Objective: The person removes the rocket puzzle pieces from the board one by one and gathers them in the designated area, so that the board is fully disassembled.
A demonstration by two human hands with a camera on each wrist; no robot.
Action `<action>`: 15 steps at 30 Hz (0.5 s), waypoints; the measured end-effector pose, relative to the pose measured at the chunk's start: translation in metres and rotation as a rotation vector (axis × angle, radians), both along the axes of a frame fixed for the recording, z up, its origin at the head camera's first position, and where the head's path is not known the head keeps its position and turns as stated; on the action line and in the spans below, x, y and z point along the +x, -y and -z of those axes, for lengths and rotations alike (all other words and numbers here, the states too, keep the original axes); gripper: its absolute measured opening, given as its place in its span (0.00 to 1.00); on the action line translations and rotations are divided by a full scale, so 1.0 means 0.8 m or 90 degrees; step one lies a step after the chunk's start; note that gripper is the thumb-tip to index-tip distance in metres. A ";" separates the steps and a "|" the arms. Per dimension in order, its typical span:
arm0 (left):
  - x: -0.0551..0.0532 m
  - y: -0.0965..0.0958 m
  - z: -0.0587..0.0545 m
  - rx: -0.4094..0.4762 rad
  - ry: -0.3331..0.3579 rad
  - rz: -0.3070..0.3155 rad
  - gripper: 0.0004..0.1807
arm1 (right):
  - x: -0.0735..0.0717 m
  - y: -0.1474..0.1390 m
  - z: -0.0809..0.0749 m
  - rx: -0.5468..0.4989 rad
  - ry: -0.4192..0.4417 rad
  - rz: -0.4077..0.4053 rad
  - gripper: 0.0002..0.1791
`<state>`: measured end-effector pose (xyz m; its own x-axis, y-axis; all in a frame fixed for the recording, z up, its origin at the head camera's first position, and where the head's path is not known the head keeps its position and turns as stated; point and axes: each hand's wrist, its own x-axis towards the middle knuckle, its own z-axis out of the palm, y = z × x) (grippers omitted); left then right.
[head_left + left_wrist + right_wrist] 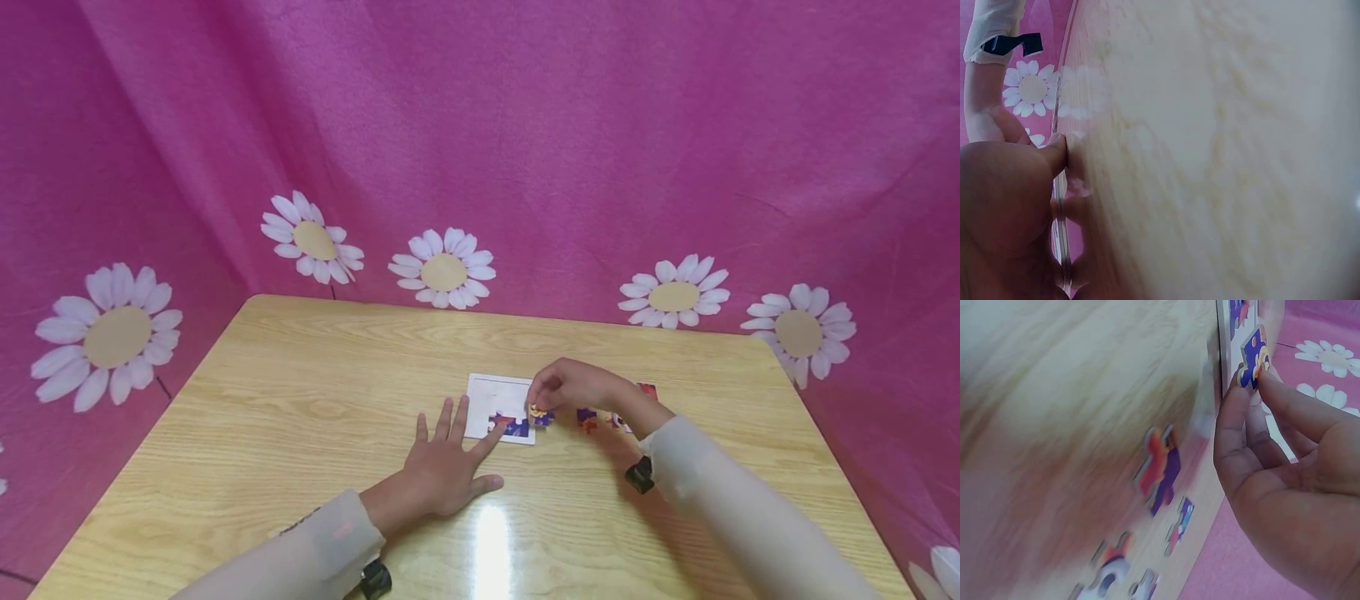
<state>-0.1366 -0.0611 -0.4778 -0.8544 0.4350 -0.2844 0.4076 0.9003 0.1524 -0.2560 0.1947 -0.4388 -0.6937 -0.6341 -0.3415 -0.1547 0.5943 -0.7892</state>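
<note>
A white puzzle tray (483, 392) lies mid-table, with joined dark blue and red pieces (516, 427) in its near part. My left hand (444, 467) is spread beside it, index fingertip on those pieces and the other fingers toward the tray's left edge. In the left wrist view its thumb (1054, 153) shows, and most of its fingers are hidden. Between thumb and fingers my right hand (573, 385) pinches a blue and yellow puzzle piece (1254, 356), held at the tray's right edge.
Several loose puzzle pieces (1160, 469) lie on the wooden table (315, 392) to the right, partly hidden by the right forearm in the head view. A pink curtain (525, 150) with white daisies hangs around the table's back and sides.
</note>
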 end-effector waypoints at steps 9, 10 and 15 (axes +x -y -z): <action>0.000 -0.001 0.002 -0.001 -0.007 -0.001 0.40 | 0.016 -0.029 0.005 -0.031 0.017 0.016 0.06; 0.001 -0.001 0.002 -0.001 -0.007 0.000 0.40 | 0.018 -0.032 0.005 -0.033 0.020 0.017 0.06; 0.002 0.000 0.000 -0.001 -0.014 0.000 0.40 | 0.027 -0.045 0.008 -0.040 0.028 0.037 0.06</action>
<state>-0.1350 -0.0610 -0.4778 -0.8603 0.4351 -0.2656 0.4115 0.9003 0.1416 -0.2342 0.2306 -0.4449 -0.7156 -0.6139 -0.3333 -0.0860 0.5509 -0.8301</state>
